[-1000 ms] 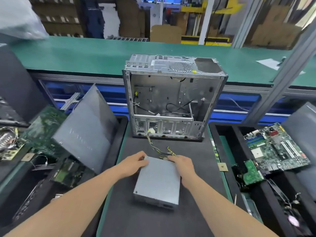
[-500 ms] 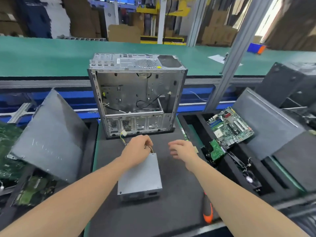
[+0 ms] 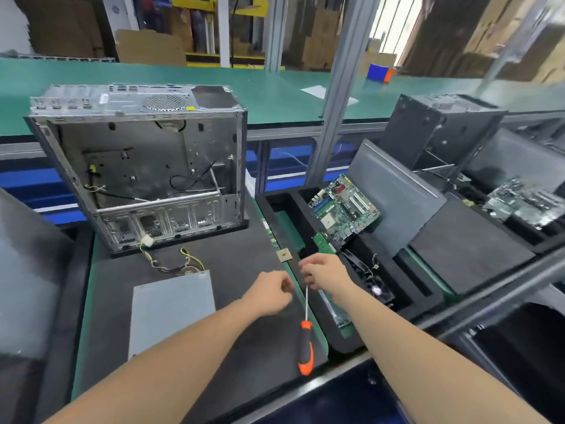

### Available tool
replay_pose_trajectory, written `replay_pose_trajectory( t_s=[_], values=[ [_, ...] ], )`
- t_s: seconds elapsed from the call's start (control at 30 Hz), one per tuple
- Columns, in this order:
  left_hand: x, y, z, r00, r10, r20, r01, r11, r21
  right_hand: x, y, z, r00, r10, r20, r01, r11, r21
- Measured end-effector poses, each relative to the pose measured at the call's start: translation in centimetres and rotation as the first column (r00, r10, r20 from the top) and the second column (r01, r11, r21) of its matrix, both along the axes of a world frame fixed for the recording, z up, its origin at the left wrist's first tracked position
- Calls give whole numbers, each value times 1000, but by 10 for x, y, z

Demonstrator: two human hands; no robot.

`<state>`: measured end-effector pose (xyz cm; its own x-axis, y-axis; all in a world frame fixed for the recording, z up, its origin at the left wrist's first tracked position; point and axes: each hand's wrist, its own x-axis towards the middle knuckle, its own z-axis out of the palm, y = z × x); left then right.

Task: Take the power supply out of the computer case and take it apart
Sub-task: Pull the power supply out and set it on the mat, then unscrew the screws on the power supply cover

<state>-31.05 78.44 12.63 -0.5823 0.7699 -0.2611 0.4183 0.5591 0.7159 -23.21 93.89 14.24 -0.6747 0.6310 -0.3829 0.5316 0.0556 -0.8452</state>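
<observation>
Power supply (image 3: 172,307) near corner behind left forearm (image 3: 171,365)

Two bare forearms stretched forward, left hand (image 3: 270,293) curled and empty, right hand (image 3: 325,275) just beside it at 2 o'clock, fingers bent down, grip unclear.
</observation>
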Motion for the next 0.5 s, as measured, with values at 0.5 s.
replay_pose_trajectory(
  t_s=[0.5],
  values=[
    [49,50,-30,844,429,322,-366,900,-239,49,4,-66,973,108,205,-79,987,-143]
  ],
)
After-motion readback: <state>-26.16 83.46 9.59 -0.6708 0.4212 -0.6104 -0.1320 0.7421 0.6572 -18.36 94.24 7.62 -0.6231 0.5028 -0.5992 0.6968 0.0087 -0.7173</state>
